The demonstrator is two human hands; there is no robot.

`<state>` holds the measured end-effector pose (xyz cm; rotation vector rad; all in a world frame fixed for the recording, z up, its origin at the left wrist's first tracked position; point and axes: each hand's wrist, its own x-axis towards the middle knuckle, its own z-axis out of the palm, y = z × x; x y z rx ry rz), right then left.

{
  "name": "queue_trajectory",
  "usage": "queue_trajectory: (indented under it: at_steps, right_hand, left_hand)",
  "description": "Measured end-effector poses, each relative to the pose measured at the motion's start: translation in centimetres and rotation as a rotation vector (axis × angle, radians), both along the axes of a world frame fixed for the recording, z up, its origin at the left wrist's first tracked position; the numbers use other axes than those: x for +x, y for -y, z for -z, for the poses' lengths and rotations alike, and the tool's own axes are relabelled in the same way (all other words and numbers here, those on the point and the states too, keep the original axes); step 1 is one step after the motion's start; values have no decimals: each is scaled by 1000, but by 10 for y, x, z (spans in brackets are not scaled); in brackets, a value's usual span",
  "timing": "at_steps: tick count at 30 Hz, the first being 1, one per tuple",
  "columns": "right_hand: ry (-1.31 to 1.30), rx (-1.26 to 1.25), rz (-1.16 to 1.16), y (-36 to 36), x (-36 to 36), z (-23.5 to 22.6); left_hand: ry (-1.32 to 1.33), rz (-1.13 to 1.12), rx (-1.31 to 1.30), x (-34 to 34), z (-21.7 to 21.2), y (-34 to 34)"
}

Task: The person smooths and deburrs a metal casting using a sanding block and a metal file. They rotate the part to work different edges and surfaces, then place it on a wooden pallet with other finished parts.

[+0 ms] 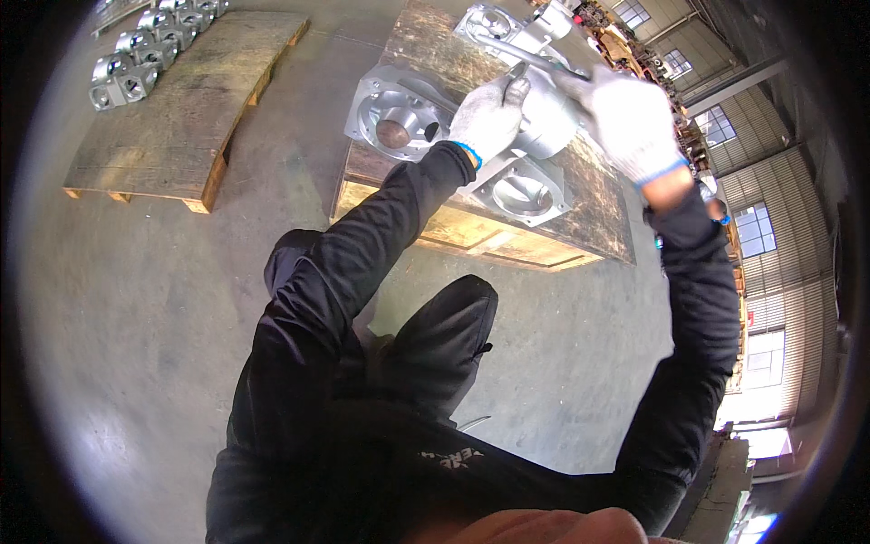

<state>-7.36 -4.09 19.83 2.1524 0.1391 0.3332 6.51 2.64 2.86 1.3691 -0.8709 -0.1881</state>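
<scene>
My left hand (489, 113), in a white knit glove with a blue cuff, curls its fingers against the near left side of a silver cylindrical metal casting (546, 116). Dark patches mark its fingertips. My right hand (632, 122), gloved the same way and smeared by motion, is raised at the right of that casting. It closes round one end of a long grey bar (521, 53), which slants away to the left above the castings; its exact kind is unclear. Left of my left hand lies a flanged casting (372, 98) with a round bore. Another square-flanged opening (527, 192) faces me below.
The castings stand on a worn wooden crate (589, 218), with more of them (489, 23) at its far end. At the left, a low wooden pallet (181, 109) carries a row of silver castings (136, 59). Grey concrete floor (562, 354) surrounds both.
</scene>
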Motion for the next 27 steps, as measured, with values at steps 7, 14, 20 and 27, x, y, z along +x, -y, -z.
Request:
queue_trajectory:
  at_steps: [7, 14, 20, 27]
  right_hand:
    - [25, 28, 72, -2, 1, 8]
    - [-22, 338, 289, -1, 5, -5]
    - [-58, 534, 275, -16, 8, -15]
    - [-29, 651, 123, -10, 4, -4]
  left_hand:
    - [-77, 34, -37, -2, 4, 4]
    - [0, 69, -77, 6, 14, -5]
    - [17, 150, -114, 12, 17, -31]
    - [63, 241, -17, 19, 48, -30]
